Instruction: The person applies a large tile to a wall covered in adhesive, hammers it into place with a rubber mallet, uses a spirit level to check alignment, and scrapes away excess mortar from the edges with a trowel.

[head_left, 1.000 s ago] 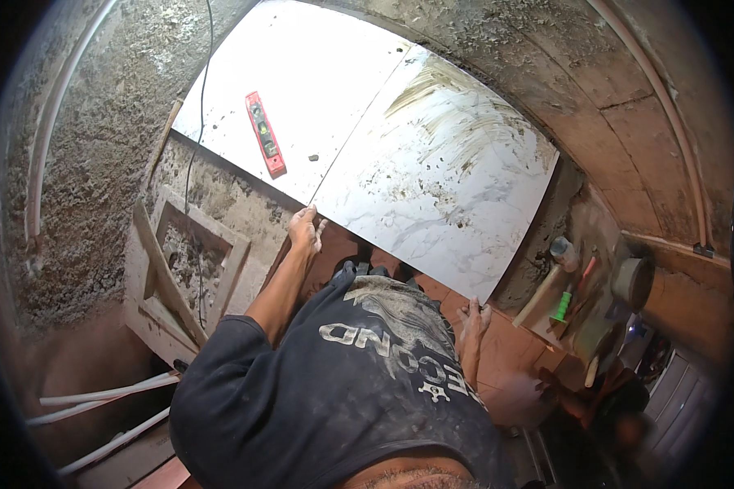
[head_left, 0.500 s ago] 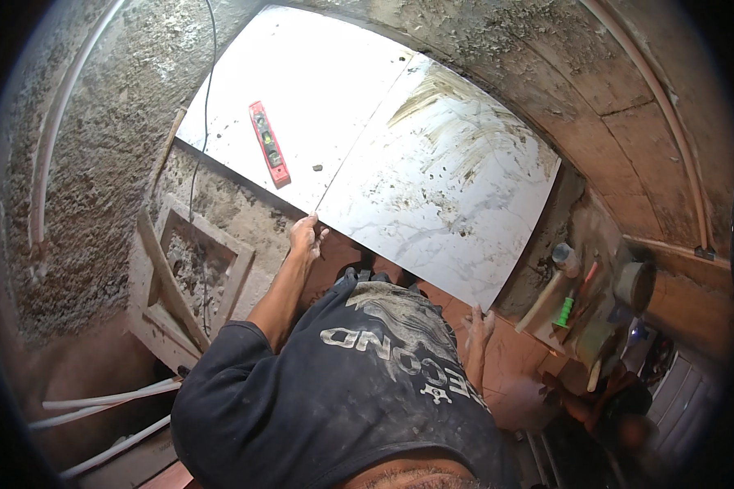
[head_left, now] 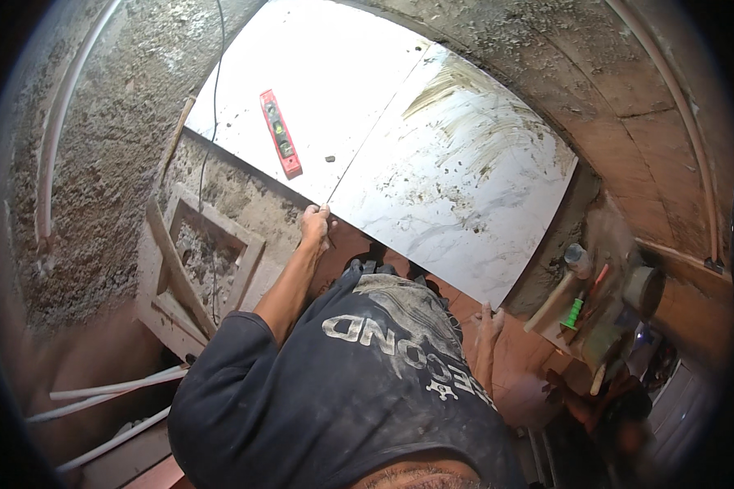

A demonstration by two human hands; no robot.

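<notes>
A large white marbled tile [head_left: 457, 191], streaked with brown mortar, lies beside a brighter white tile [head_left: 318, 73]. At the near end of the seam between them, my left hand [head_left: 315, 226] has its fingers curled at the marbled tile's edge. My right hand [head_left: 488, 328] is at that tile's near right corner, fingertips against the edge; its grip is partly hidden. Resting on the brighter tile is a red spirit level [head_left: 280, 134], with a small dark lump [head_left: 329, 159] of mortar near it. What lies under the tiles is hidden.
A dusty frame [head_left: 253, 253] with a strip of wood across it leans at left. A black cable [head_left: 220, 65] hangs over the tile's left edge. At right are a green-handled tool [head_left: 573, 314], a clear cup [head_left: 577, 259] and a round container [head_left: 643, 291]. White pipes [head_left: 114, 389] lie lower left.
The whole view has shifted slightly, so the tiles sit a little higher and further right. Both hands stay at the marbled tile's near edge, and the spirit level keeps its place on the tile.
</notes>
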